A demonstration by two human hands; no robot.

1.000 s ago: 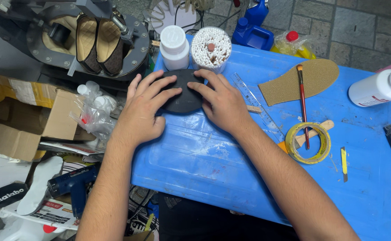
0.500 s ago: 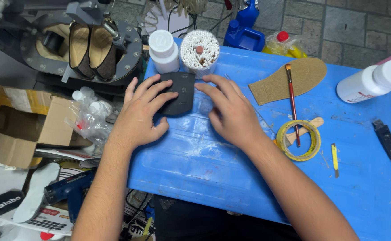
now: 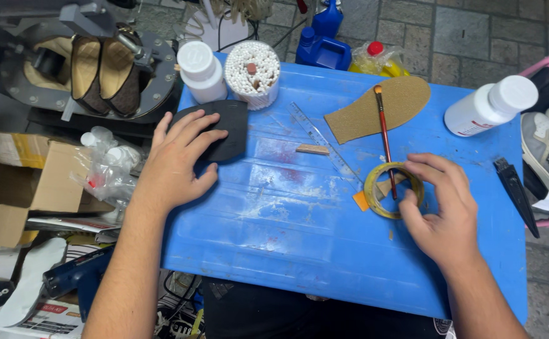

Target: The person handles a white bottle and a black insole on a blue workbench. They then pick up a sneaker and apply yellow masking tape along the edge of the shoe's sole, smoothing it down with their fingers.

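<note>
My left hand [image 3: 177, 162] lies flat, fingers spread, on a black sole-shaped piece [image 3: 227, 129] at the left end of the blue table [image 3: 287, 238]. My right hand [image 3: 441, 210] is at the right, its fingers curled around the rim of a yellow tape roll [image 3: 392, 189] that lies flat on the table. A red-handled brush [image 3: 384, 138] rests across the roll and a tan sole cutout [image 3: 378, 108]. A clear ruler [image 3: 321, 141] and a small wooden strip [image 3: 312, 149] lie between the hands.
At the table's back stand a white bottle [image 3: 200, 70] and a tub of white sticks [image 3: 252, 72]. Another white bottle [image 3: 491, 105] lies at the right, near a black blade [image 3: 516, 191]. A shoe press [image 3: 95, 72], cardboard box [image 3: 17, 182] and blue tool [image 3: 77, 279] crowd the left.
My right hand left the black piece and moved right to the tape roll. My left hand stayed on the black piece, which has shifted slightly.
</note>
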